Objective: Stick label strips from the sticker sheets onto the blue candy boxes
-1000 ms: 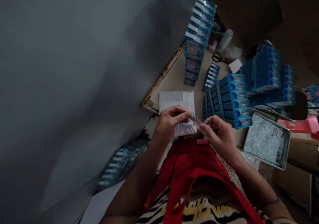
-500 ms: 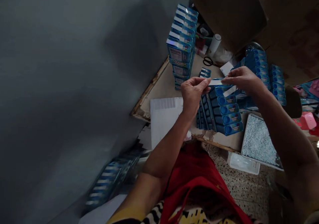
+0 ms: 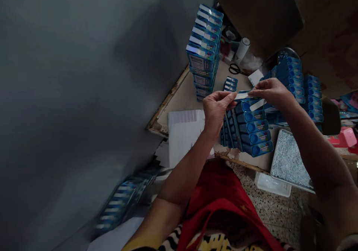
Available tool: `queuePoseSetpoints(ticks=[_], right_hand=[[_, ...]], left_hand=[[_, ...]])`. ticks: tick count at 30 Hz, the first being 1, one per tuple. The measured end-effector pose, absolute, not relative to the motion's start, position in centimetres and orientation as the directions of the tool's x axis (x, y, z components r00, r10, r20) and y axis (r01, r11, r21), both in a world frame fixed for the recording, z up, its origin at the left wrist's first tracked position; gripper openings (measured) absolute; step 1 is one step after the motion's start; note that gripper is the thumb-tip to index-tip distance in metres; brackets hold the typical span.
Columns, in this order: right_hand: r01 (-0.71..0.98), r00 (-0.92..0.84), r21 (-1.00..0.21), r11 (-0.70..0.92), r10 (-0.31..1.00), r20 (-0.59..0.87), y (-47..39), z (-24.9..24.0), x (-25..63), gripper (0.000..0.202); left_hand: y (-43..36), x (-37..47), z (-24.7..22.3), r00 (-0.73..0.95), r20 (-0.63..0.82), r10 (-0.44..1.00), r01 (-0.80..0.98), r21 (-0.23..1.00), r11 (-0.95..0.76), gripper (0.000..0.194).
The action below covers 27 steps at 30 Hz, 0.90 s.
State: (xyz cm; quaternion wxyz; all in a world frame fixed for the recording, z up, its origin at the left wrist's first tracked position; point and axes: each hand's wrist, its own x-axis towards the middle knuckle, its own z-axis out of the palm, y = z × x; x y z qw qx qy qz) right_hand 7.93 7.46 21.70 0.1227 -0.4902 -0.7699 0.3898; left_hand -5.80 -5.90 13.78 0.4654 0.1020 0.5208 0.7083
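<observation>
Between my two hands a white strip (image 3: 242,95) is stretched over the far end of a row of blue boxes (image 3: 257,127). Its left end is pinched by my left hand (image 3: 216,107), its right end by my right hand (image 3: 272,91). A second white strip (image 3: 257,105) hangs below the fingers of my right hand. The boxes have round blue spots and printed labels on their ends. To the left, a stack of blue boxes with white strips on top (image 3: 203,53) stands against the wall.
A sheet of white strips (image 3: 181,132) lies left of the boxes. Black scissors (image 3: 234,69) and a white roll (image 3: 242,49) lie behind. More blue boxes (image 3: 295,81) are at the right, near a tray of pale blue pieces (image 3: 291,161). The table's worn edge (image 3: 243,162) faces me.
The near row of boxes appears slightly lower in view. Both hands keep their pinch on the strip, which has tilted a little.
</observation>
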Motion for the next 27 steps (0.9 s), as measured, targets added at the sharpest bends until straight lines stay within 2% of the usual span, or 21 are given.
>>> queuePoseSetpoints(ticks=[3, 5, 9, 13, 16, 18, 20, 22, 24, 27], right_hand=[[0.741, -0.505, -0.622, 0.252, 0.820, -0.269, 8.0, 21.5, 8.0, 0.034], [0.753, -0.498, -0.596, 0.279, 0.834, -0.239, 8.5, 21.2, 8.2, 0.040], [0.749, -0.461, -0.625, 0.220, 0.851, -0.253, 9.4, 20.6, 8.7, 0.048], [0.711, -0.443, -0.674, 0.198, 0.871, -0.213, 9.1, 21.7, 8.7, 0.042], [0.691, -0.466, -0.679, 0.249, 0.871, -0.154, 8.6, 22.6, 8.2, 0.037], [0.700, -0.471, -0.641, 0.314, 0.878, -0.083, 8.0, 22.9, 7.7, 0.035], [0.716, -0.465, -0.579, 0.391, 0.885, 0.022, 7.1, 23.0, 7.2, 0.032], [0.716, -0.474, -0.527, 0.458, 0.873, 0.116, 5.7, 23.2, 6.8, 0.026], [0.702, -0.487, -0.506, 0.501, 0.856, 0.171, 3.9, 23.5, 6.6, 0.018], [0.691, -0.480, -0.521, 0.501, 0.857, 0.188, 1.4, 24.4, 6.5, 0.016]], left_hand=[[-5.8, -5.7, 13.1, -0.517, -0.361, 0.776, -0.580, 0.815, -0.007, 0.035], [-5.5, -5.6, 12.4, -0.479, -0.403, 0.780, -0.628, 0.778, 0.017, 0.039], [-4.6, -5.3, 10.1, -0.453, -0.504, 0.735, -0.674, 0.734, 0.088, 0.057], [-4.3, -5.1, 8.0, -0.559, -0.506, 0.657, -0.518, 0.832, 0.200, 0.055], [-5.4, -5.1, 8.6, -0.775, -0.284, 0.565, -0.264, 0.957, 0.119, 0.046], [-6.3, -5.0, 10.2, -0.807, -0.079, 0.585, -0.087, 0.996, 0.015, 0.035], [-6.9, -4.8, 12.1, -0.694, 0.095, 0.714, 0.068, 0.995, -0.067, 0.031], [-7.0, -4.4, 13.7, -0.528, 0.216, 0.822, 0.216, 0.969, -0.116, 0.038], [-6.7, -4.1, 14.3, -0.428, 0.278, 0.860, 0.337, 0.932, -0.134, 0.043], [-6.1, -3.9, 14.0, -0.415, 0.308, 0.856, 0.420, 0.900, -0.120, 0.040]])
